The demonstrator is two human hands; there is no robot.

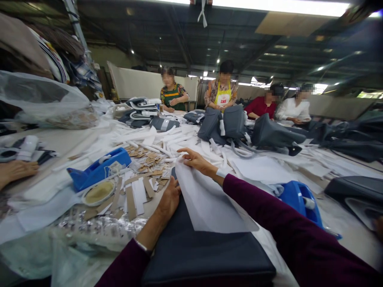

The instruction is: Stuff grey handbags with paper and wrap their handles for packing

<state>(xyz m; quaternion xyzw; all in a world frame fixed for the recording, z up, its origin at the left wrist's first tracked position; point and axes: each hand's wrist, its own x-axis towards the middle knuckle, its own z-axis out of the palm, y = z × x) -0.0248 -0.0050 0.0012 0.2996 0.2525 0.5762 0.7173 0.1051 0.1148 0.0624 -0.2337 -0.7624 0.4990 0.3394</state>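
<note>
Far left of the worktable [56, 141]: transparent plastic bag [38, 99] at the back edge, a co-worker's hand [16, 171] at the left edge. Next, blue tape dispenser [100, 167], just beside a small dish of tan paste [98, 192] and scattered cardboard strips [131, 203]. Near edge, centre: dark grey padded panel [191, 255], white sheet [206, 199] lying on it. Left hand [169, 201]: fingers together against the sheet's left edge, grip can't be told. Right hand [197, 162]: open, fingers spread, touching the sheet's top corner, no pinch seen. Further right: second blue tape dispenser [301, 201]. Back edge: grey bags [211, 125], four seated co-workers [223, 93].
</note>
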